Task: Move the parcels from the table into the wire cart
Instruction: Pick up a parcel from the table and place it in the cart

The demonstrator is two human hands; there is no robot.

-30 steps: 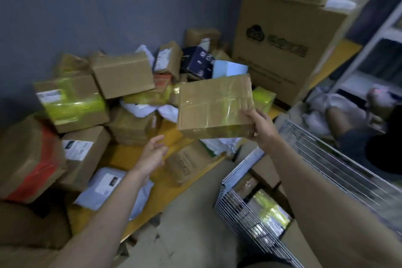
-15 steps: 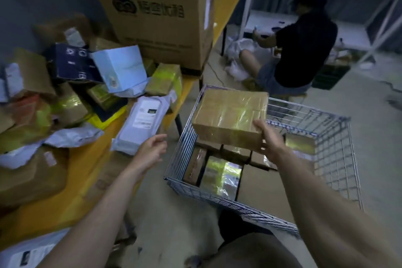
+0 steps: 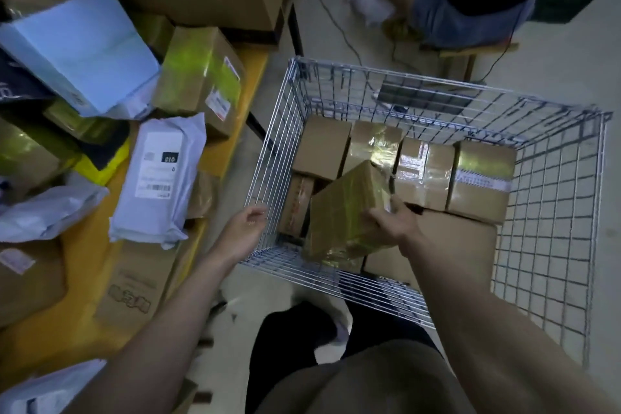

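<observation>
Centre frame, over wire cart (image 3: pixel 285 131): taped parcel (image 3: pixel 346 212) held tilted, gripped by right hand (image 3: pixel 389 225). Left hand (image 3: pixel 243 230) loosely spread, nothing held, beside cart's corner. Worktop (image 3: pixel 242 77) left.

The wire cart (image 3: pixel 551 245) stands right of the table (image 3: pixel 235 131). Boxes (image 3: pixel 423 175) line the cart's far side; a tilted parcel (image 3: pixel 342 208) sits at its near-left corner.
</observation>
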